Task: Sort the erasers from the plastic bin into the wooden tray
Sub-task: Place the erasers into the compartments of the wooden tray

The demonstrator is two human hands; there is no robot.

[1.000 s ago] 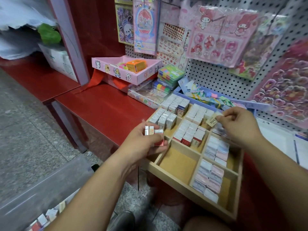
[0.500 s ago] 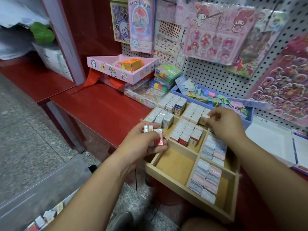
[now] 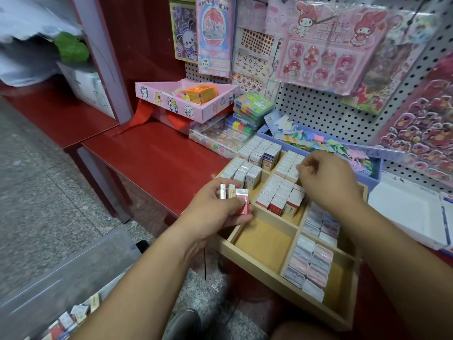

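Observation:
The wooden tray (image 3: 253, 260) sits at the edge of the red shelf, divided into compartments. The far ones are packed with upright white-wrapped erasers (image 3: 279, 192); the right ones hold pastel pink and grey erasers (image 3: 310, 265). The near-left compartment is bare. My left hand (image 3: 215, 212) hovers at the tray's left edge and grips three small erasers (image 3: 234, 195), one of them red-wrapped. My right hand (image 3: 328, 180) reaches over the far middle compartment, fingertips pinched down onto the row there; the eraser between them is mostly hidden. The clear plastic bin (image 3: 61, 278) stands on the floor at lower left with loose erasers (image 3: 78, 312) inside.
A pink cardboard box (image 3: 186, 104) and stacked colourful packs (image 3: 252, 109) stand behind the tray. A blue box of paper tags (image 3: 367, 165) lies at its far right, and a white tray (image 3: 407, 212) to the right. Sticker sheets hang on the pegboard (image 3: 318, 111). A shoe (image 3: 186, 325) is below.
My right hand came down and to the left with a tan-labelled eraser, from above the tray into the far middle compartment. My left hand kept its erasers and barely moved.

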